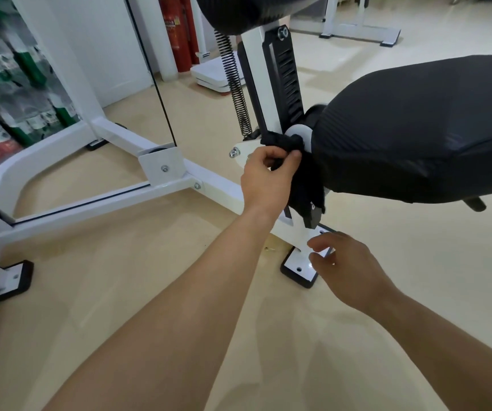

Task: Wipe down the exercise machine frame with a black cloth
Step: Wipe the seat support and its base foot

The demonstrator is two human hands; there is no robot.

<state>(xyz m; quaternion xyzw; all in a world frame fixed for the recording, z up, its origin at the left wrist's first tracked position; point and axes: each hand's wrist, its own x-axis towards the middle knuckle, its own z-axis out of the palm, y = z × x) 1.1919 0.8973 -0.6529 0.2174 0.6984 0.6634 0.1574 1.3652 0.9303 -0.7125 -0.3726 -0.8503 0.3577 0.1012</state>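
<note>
- The left hand (268, 179) is gripping the black cloth (281, 143), with fingers and thumb curled round a bunched part of it.
- The black cloth is pressing against the foot of the white upright post (264, 84) of the exercise machine frame (105, 200), just beside the front end of the black seat pad (416, 129). The rest of the cloth is hanging down below the hand.
- The right hand (348, 268) is holding nothing. Its fingers are spreading loosely, relaxed and slightly bent, above the white foot plate (296, 262) on the floor (149, 292). I cannot tell whether the fingertips are touching the plate.
- A black coil spring (234, 84) is running down just left of the post.
- The frame's white base beams are lying across the beige floor, standing on black rubber feet.
- Two red fire extinguishers (176, 34) are standing against the far wall.
</note>
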